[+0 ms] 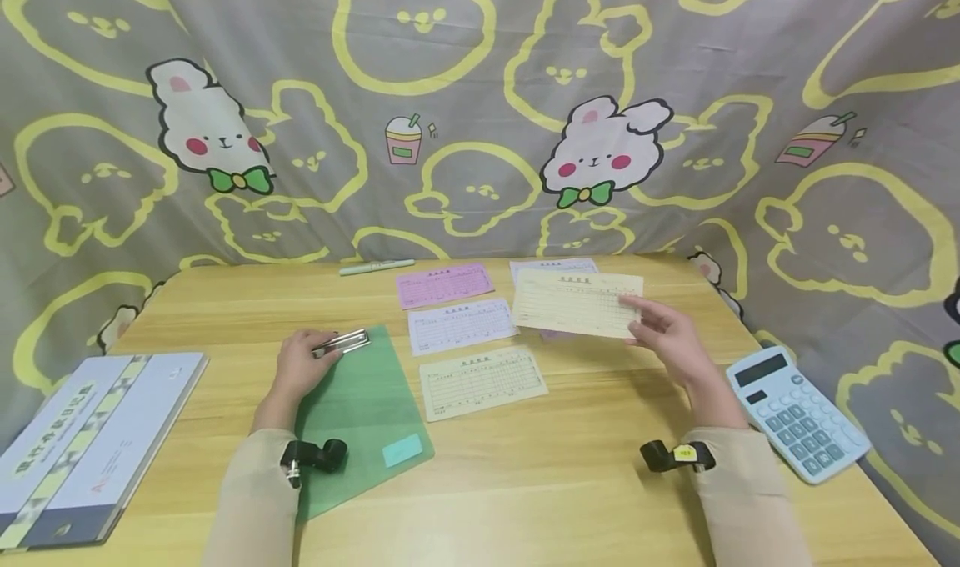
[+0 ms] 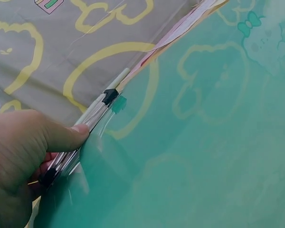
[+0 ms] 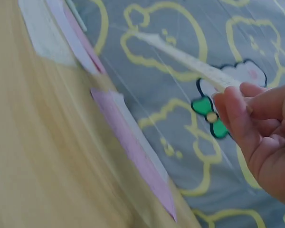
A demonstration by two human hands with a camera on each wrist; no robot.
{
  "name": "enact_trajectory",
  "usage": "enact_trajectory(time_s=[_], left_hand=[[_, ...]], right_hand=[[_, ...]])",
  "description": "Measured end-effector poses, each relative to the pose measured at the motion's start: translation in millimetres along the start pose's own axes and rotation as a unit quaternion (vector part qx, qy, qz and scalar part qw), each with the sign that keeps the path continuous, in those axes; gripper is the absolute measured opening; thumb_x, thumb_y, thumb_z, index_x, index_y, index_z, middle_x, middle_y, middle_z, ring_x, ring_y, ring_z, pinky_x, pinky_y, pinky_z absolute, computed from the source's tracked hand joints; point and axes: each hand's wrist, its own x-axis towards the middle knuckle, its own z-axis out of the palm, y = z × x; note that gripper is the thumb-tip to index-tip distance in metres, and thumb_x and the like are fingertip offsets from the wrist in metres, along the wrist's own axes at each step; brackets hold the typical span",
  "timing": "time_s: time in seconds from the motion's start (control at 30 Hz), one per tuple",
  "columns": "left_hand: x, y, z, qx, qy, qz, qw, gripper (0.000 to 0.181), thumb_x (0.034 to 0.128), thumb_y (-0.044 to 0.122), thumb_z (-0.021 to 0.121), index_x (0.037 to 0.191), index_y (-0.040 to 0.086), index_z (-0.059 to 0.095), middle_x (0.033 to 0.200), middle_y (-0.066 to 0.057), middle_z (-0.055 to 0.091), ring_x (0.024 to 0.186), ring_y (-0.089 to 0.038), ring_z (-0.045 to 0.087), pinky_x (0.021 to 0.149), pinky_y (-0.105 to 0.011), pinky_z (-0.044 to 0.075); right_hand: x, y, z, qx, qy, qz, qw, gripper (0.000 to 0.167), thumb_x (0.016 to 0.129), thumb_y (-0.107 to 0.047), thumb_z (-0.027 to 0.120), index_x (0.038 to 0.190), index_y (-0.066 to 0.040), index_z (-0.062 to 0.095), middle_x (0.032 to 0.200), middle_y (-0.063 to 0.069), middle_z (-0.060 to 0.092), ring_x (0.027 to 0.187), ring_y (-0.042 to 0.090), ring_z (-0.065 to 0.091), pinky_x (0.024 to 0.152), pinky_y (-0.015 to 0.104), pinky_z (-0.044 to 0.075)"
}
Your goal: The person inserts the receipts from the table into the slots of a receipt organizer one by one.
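Your left hand (image 1: 306, 363) grips the metal clip (image 1: 352, 343) at the top of the green clipboard (image 1: 363, 434), thumb pressed on the clip and fingers curled round its far end; a small teal label (image 1: 403, 450) sits near the clipboard's lower right corner; your right hand (image 1: 663, 333) pinches the right edge of a cream printed slip (image 1: 577, 304) between thumb and fingers, holding it raised above the wooden table (image 1: 525, 484), apart from the tabletop; from your head view it partly covers a white slip (image 1: 551, 265) and a lilac slip (image 1: 551, 334); between your hands, three more slips form a column on the table, a pink one (image 1: 445, 285) farthest from you, a second white one (image 1: 462, 325) in the middle and a second cream one (image 1: 483, 383) nearest; a pale green pen (image 1: 377, 267) lies by the table's back edge; the blue calculator (image 1: 797, 413) is beside your right forearm, and a thick ledger (image 1: 97, 446) lies at your far left; a cartoon-print curtain (image 1: 480, 92) hangs behind it all
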Motion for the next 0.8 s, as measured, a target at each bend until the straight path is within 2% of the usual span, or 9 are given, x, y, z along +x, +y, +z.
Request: enact_trajectory(time_s=[0.1,0.2,0.23,0.33,0.43,0.47,0.6,0.73,0.8], left_hand=[[-0.2,-1.6,-2.2,-0.012,-0.003,-0.003,0.9999,0.032,0.0778,0.009,0.062,0.105,-0.006,0.057,0.102,-0.026,0.047,0.093,-0.039,0.039,0.078,-0.05,0.028],[-0.7,-2.9,-4.6,-0.027,-0.005,-0.001,0.9996,0.032,0.0772,0.008,0.063,0.106,-0.006,0.057,0.101,-0.026,0.048,0.093,-0.039,0.041,0.078,-0.051,0.03],[-0.9,-3.5,-5.1,-0.032,-0.007,0.0,0.9995,0.032,0.0771,0.008,0.063,0.106,-0.006,0.057,0.101,-0.026,0.048,0.093,-0.039,0.041,0.078,-0.051,0.031],[-0.9,-5.0,-6.2,-0.045,-0.011,0.001,0.9989,0.033,0.0769,0.007,0.063,0.107,-0.005,0.057,0.1,-0.025,0.049,0.092,-0.038,0.043,0.077,-0.05,0.033],[-0.1,-6.3,-6.6,-0.052,-0.015,0.002,0.9985,0.033,0.0767,0.007,0.064,0.107,-0.004,0.058,0.099,-0.024,0.05,0.09,-0.036,0.044,0.076,-0.048,0.034],[0.4,-6.6,-6.9,-0.055,-0.016,0.001,0.9983,0.033,0.0767,0.008,0.064,0.107,-0.004,0.058,0.099,-0.024,0.05,0.09,-0.036,0.044,0.076,-0.048,0.035],[2.5,-7.7,-8.3,-0.074,-0.03,-0.007,0.9968,0.034,0.0766,0.008,0.065,0.108,-0.004,0.058,0.1,-0.023,0.051,0.092,-0.034,0.045,0.078,-0.047,0.035],[5.1,-8.3,-10.3,-0.086,-0.055,-0.019,0.9946,0.035,0.0777,0.009,0.063,0.11,-0.004,0.056,0.103,-0.023,0.05,0.094,-0.035,0.044,0.08,-0.047,0.033],[6.4,-7.9,-11.7,-0.082,-0.068,-0.024,0.994,0.035,0.0787,0.01,0.062,0.111,-0.003,0.056,0.105,-0.023,0.049,0.096,-0.036,0.043,0.081,-0.048,0.032]], right_hand=[[8.5,-5,17,0.035,-0.004,0.0,0.9994,0.038,0.083,0.005,0.051,0.12,0.005,0.045,0.128,0.014,0.039,0.094,0.008,0.05,0.07,0.027,0.047],[17.5,-3,36,0.064,-0.008,0.004,0.9979,0.036,0.082,0.006,0.052,0.118,0.005,0.047,0.112,0.004,0.049,0.087,0.009,0.052,0.071,0.027,0.046],[20.2,-2,42,0.069,-0.008,0.004,0.9976,0.036,0.081,0.007,0.053,0.117,0.006,0.048,0.102,0.002,0.051,0.082,0.009,0.052,0.071,0.027,0.047],[27.9,1,63,0.082,-0.015,0.005,0.9965,0.036,0.08,0.009,0.053,0.115,0.01,0.047,0.088,0.002,0.052,0.076,0.01,0.053,0.07,0.03,0.047],[34.9,3,84,0.088,-0.034,0.013,0.9955,0.037,0.078,0.011,0.052,0.115,0.011,0.046,0.093,0.01,0.056,0.075,0.011,0.055,0.071,0.033,0.047],[37.2,4,92,0.087,-0.045,0.018,0.995,0.037,0.078,0.011,0.052,0.115,0.011,0.046,0.101,0.013,0.055,0.077,0.012,0.055,0.071,0.033,0.047],[44.3,10,123,0.068,-0.085,0.037,0.9933,0.035,0.079,0.01,0.051,0.113,0.008,0.049,0.116,0.019,0.048,0.077,0.013,0.056,0.071,0.034,0.047],[45.1,9,152,0.071,-0.12,0.043,0.9893,0.031,0.079,0.009,0.051,0.11,0.009,0.051,0.116,0.02,0.048,0.075,0.014,0.055,0.069,0.035,0.047],[44.3,3,164,0.063,-0.138,0.058,0.9867,0.03,0.079,0.009,0.051,0.11,0.009,0.052,0.116,0.019,0.048,0.075,0.016,0.055,0.069,0.035,0.047]])
